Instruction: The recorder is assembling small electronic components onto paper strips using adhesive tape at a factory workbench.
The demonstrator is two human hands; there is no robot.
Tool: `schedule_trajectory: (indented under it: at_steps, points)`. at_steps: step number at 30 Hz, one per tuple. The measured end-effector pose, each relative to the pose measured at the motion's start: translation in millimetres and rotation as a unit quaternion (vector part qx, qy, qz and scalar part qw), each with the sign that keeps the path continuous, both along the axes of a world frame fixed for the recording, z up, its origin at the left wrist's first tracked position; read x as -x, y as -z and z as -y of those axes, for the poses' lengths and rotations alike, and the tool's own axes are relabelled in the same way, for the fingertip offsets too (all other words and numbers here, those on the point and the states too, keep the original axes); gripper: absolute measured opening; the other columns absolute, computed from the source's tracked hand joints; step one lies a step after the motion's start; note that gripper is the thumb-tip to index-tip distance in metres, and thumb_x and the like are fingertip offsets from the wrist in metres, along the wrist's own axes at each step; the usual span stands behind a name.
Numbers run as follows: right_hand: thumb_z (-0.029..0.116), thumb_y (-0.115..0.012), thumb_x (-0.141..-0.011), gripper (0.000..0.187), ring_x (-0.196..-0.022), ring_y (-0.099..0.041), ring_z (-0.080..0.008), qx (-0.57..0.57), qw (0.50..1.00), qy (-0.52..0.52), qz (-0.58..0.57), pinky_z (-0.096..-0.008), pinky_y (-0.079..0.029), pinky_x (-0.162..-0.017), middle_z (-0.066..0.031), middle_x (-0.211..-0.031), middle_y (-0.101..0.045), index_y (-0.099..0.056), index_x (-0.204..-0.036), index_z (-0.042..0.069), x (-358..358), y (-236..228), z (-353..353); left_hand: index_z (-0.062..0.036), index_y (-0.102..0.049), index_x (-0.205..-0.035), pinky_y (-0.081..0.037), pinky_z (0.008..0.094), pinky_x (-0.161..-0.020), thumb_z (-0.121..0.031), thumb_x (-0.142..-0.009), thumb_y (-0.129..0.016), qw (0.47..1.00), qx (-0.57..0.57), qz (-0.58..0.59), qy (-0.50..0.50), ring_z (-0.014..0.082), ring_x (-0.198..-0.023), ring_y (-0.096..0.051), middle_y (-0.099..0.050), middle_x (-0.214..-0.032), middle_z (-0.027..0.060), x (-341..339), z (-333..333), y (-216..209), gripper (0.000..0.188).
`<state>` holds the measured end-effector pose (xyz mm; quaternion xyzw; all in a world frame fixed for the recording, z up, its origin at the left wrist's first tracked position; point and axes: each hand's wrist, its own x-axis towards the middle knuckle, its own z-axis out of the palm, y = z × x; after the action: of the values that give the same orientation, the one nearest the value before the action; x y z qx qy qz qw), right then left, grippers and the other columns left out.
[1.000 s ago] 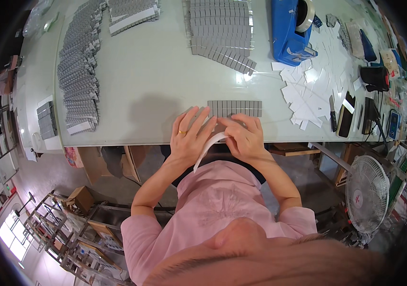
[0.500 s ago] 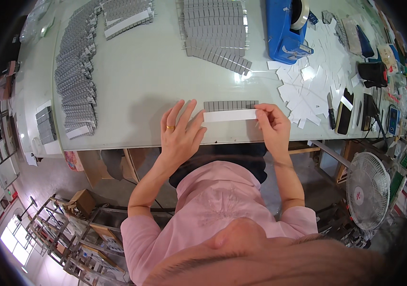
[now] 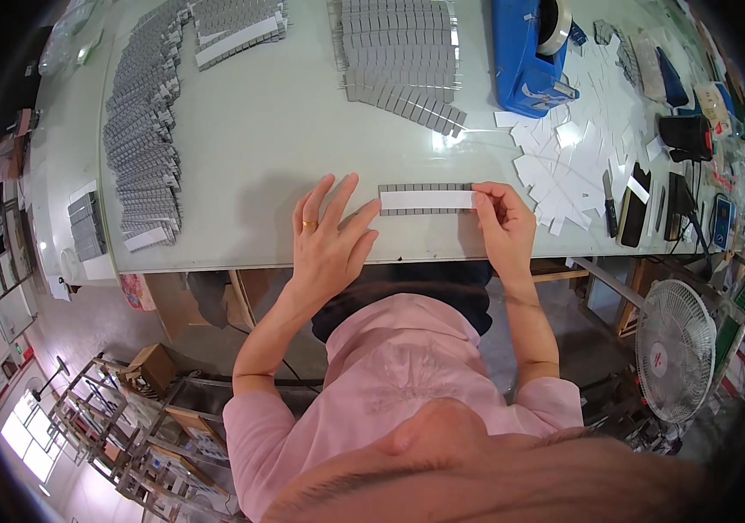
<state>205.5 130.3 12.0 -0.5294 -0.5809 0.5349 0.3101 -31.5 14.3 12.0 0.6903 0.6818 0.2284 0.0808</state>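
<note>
In front of me on the table lies a row of grey segmented pieces [image 3: 407, 211], with a white strip [image 3: 429, 200] along its middle. Grey edges show on both long sides of the strip. My right hand [image 3: 506, 222] pinches the strip's right end between thumb and fingers. At the left end, my left hand [image 3: 329, 228] rests with its fingers spread; the index fingertip touches the strip's end or lies just beside it. A ring is on one of its fingers.
A blue tape dispenser [image 3: 525, 65] stands at the back, right of a stack of grey segmented rows [image 3: 398, 52]. White paper scraps [image 3: 555, 166], a knife [image 3: 609, 205] and a phone [image 3: 633, 209] lie to the right. More grey rows [image 3: 141, 131] form a long pile at left.
The white strip has moved away from me, from the near edge of the grey row onto its middle. My right hand has shifted slightly with it; my left hand is almost unmoved.
</note>
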Motion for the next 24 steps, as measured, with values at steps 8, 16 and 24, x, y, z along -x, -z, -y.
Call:
schedule_trajectory:
  at_steps: [8, 16, 24]
  points:
    - [0.011, -0.063, -0.099, 0.013, -0.066, -0.047, -0.0016, -0.004, 1.0, -0.001, -0.006, -0.0179, -0.039, -0.059, 0.0052, -0.078, -0.06, -0.069, -0.106, 0.002, 0.7, -1.0, 1.5, -0.0186, -0.07, -0.119, -0.033, 0.05, -0.106, -0.023, -0.088, -0.069, 1.0, 0.001, -0.004, 0.003, 0.0337, -0.138, -0.037, -0.048, -0.148, 0.0081, 0.8, 0.9, -0.1, 0.032]
    - [0.008, -0.064, -0.097, 0.014, -0.072, -0.051, -0.0018, -0.003, 1.0, -0.006, 0.011, -0.018, -0.042, -0.065, 0.0046, -0.08, -0.061, -0.068, -0.108, 0.0, -2.6, -2.6, 1.8, -0.0205, -0.068, -0.119, -0.035, 0.0489, -0.105, -0.025, -0.082, -0.075, 0.995, -0.028, -0.093, 0.002, 0.0302, -0.138, -0.038, -0.05, -0.146, 0.0052, -5.1, 0.7, 0.7, 0.038]
    - [0.005, -0.068, -0.093, 0.017, -0.075, -0.055, -0.0028, 0.0, 1.0, 0.009, 0.021, -0.0187, -0.045, -0.069, 0.0029, -0.086, -0.064, -0.067, -0.109, 0.001, -1.6, -3.7, -1.6, -0.0204, -0.066, -0.121, -0.035, 0.0481, -0.105, -0.024, -0.081, -0.075, 0.993, -0.024, -0.113, 0.007, 0.0295, -0.138, -0.037, -0.051, -0.145, 0.0043, -6.3, -0.1, -1.0, 0.04]
